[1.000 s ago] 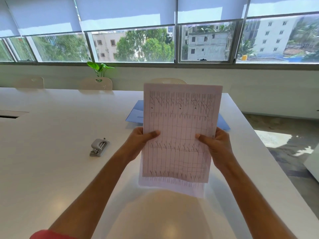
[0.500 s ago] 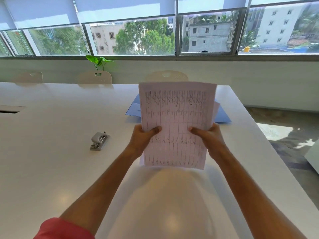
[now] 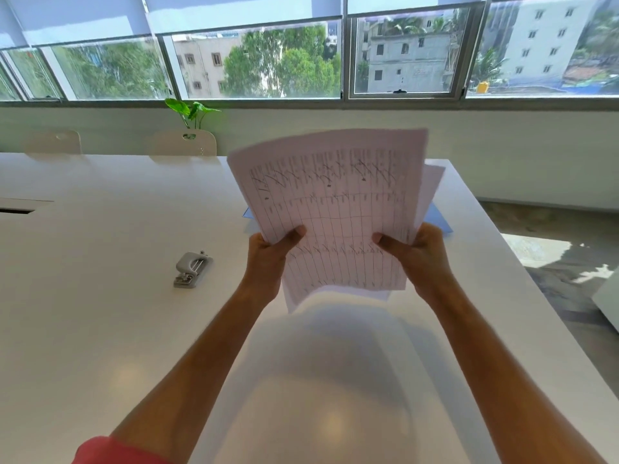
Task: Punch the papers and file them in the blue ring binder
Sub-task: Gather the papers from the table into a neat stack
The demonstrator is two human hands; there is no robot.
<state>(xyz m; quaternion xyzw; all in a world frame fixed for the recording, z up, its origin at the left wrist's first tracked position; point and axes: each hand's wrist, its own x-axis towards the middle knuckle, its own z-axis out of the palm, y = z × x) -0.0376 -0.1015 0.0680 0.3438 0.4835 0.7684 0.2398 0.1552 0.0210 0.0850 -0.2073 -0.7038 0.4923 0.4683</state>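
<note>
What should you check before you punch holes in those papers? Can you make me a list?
1. Both hands hold the stack of white printed papers: ok, left hand and right hand each grip a lower side.
2. Sheets squared up: not ok, they fan apart and one sticks out at the right.
3. Small grey metal hole punch within reach: ok, it sits on the white table to the left, untouched.
4. A hand free to take the punch: not ok, both are busy.
5. Blue ring binder ready: cannot tell, the papers hide most of it.
</note>
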